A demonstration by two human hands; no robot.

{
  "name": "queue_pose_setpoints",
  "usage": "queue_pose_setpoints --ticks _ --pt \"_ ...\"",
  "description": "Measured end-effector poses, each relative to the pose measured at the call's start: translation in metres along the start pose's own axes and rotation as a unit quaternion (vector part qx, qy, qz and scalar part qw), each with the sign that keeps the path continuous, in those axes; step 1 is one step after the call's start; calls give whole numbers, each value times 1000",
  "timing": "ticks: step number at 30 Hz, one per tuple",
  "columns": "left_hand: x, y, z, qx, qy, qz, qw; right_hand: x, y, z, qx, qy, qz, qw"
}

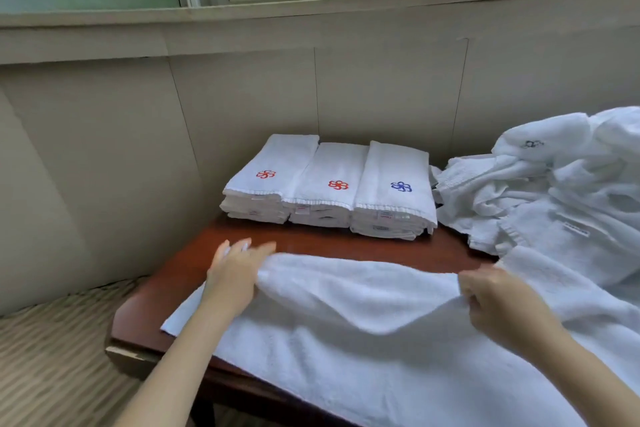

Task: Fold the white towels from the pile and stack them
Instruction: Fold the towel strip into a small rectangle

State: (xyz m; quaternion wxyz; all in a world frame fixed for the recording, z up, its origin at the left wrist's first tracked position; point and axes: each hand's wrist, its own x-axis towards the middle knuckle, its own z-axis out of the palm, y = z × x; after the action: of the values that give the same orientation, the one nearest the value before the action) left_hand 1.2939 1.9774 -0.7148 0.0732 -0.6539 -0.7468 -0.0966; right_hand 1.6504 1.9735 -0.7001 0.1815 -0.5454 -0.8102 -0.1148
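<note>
A white towel is being held along the front edge of the tabletop, its raised fold being pinched by the right hand; whether the blurred left hand is gripping it cannot be told. Folded stacks are being carried at the back edge.
</note>
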Motion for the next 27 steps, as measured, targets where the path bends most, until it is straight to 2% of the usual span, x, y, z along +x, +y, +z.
queue_pose_setpoints --ticks 1,2,3,4,5,7,12,14,20,27 --pt "-6 -5 -5 -54 -87 -42 994 -2 -2 5 -18 -114 -4 993" --pt "-14 -8 -11 -128 -159 -72 976 -6 -4 11 -33 -184 -10 982" --pt "-18 -14 -14 -168 -186 -58 966 -10 -8 16 -50 -225 -25 973" --pt "-21 -20 -14 -166 -185 -4 969 -13 -14 18 -61 -246 -33 967" --pt "-23 -24 -15 -163 -188 35 968 -15 -19 19 -68 -256 -34 964" --pt "-29 -35 -11 -190 -212 40 958 -17 -24 23 -77 -264 -39 961" --pt "-35 -36 -8 -54 -287 86 952 -18 -30 20 -84 -295 -9 952" --pt "-35 -32 -11 -39 -308 76 948 -19 -32 19 -74 -286 -4 955" --pt "-41 -26 -20 -84 -330 57 938 -24 -27 21 -49 -267 17 962" --pt "-42 -27 -20 -129 -321 39 938 -24 -23 18 -55 -270 54 960"
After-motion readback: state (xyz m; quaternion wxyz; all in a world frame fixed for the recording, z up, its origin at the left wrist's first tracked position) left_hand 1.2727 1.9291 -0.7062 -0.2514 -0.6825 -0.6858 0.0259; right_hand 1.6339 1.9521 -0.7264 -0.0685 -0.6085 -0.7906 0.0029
